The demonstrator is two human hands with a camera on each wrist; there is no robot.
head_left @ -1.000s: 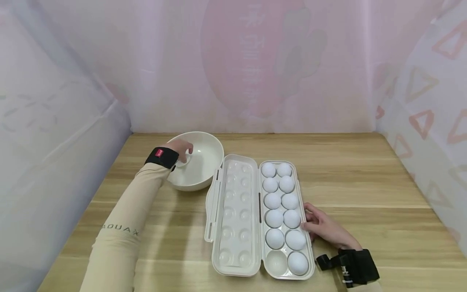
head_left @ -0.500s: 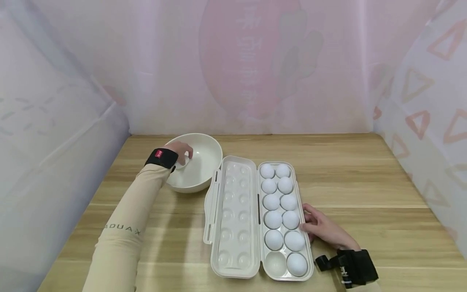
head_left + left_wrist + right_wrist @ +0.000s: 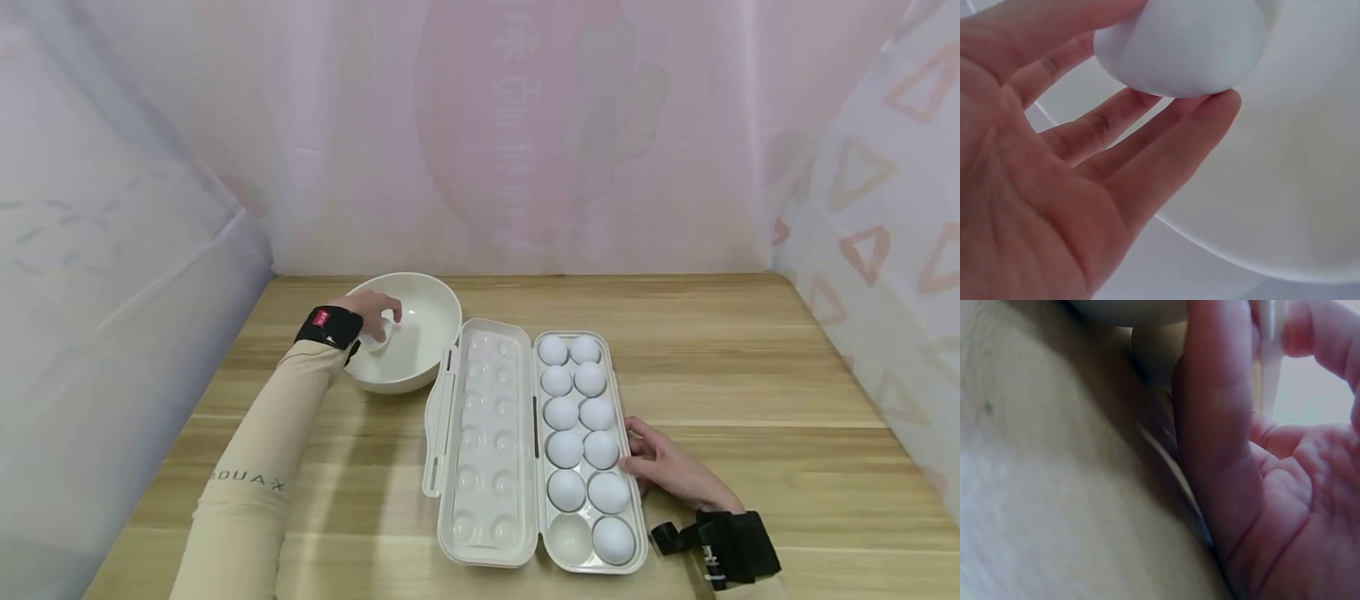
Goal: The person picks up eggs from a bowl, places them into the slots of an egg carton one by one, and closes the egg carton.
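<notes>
White egg [image 3: 378, 327] sits pinched in the left hand [image 3: 369, 310] fingertips, low inside the bowl [image 3: 431, 333] at ten o'clock from the carton [image 3: 628, 467]; lower it gently, releasing only at the bottom. Right hand [image 3: 663, 468], fingers loosely curled, steadies the carton's three o'clock edge

Open tabletop [image 3: 712, 350] right of carton [image 3: 536, 442]
</notes>
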